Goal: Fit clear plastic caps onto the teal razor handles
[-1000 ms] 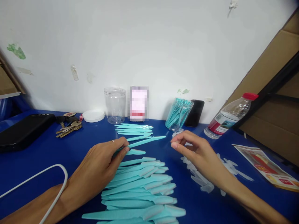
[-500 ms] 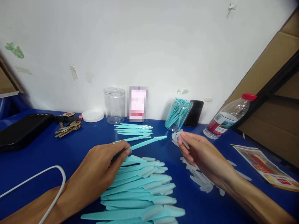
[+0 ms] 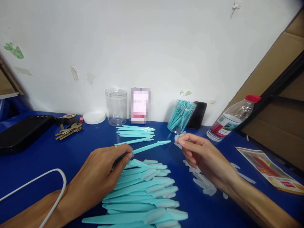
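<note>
My left hand [image 3: 102,172] is closed on the handle of a turquoise eyebrow razor [image 3: 152,146], its slim bare head pointing right. My right hand [image 3: 197,152] pinches thumb and forefinger together a little right of the razor's tip, apart from it. A pale bit of a translucent blade cap [image 3: 178,141] shows at those fingertips; the rest is hidden. Below the held razor lies a heap of turquoise razors [image 3: 142,190] with capped heads. Loose translucent caps [image 3: 204,182] are scattered beneath my right forearm. Several thin razors [image 3: 135,131] lie in a row further back.
A clear jar of razors [image 3: 181,115] leans by a dark phone [image 3: 198,115]. Another clear jar [image 3: 116,107], a white lid [image 3: 94,117], keys [image 3: 70,129] and a black case [image 3: 27,131] stand left. A bottle [image 3: 232,118] and leaflet [image 3: 270,169] lie right. A white cable [image 3: 62,177] crosses my left forearm.
My right fingers have turned and moved slightly left, so the cap that stuck out below them is now mostly hidden. The razor's head has dipped slightly; my left hand is almost still.
</note>
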Motion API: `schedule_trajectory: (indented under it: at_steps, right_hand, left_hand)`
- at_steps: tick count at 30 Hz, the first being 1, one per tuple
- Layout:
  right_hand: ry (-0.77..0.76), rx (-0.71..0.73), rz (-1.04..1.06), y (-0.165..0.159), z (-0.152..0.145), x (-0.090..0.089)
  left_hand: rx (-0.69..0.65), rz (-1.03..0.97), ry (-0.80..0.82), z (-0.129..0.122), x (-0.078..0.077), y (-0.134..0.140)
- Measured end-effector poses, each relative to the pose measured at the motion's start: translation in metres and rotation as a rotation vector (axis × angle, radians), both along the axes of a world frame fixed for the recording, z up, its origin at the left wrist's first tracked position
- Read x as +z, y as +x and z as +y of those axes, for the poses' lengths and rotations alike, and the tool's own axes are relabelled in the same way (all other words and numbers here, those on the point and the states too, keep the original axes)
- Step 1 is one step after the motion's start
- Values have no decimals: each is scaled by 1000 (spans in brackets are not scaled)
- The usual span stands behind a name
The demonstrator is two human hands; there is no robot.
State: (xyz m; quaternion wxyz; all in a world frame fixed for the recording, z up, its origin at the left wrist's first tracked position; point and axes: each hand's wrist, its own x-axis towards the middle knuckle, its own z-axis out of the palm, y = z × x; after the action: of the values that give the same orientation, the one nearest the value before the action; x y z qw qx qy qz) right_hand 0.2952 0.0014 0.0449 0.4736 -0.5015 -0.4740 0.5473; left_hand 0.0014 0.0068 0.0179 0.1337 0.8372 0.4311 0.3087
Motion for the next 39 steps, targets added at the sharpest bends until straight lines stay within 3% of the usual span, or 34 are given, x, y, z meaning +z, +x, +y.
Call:
schedule_trajectory:
  at_steps: [22, 33, 39]
  right_hand:
    - [-28, -15, 41, -1, 1, -2]
    - [-28, 37, 32, -2, 0, -3]
    - [-70, 160, 21, -5, -3, -2]
  left_hand:
    - [-13, 5, 12, -1, -1, -1]
    - [-12, 24, 29, -1, -3, -2]
    - [-106, 20, 126, -4, -8, -4]
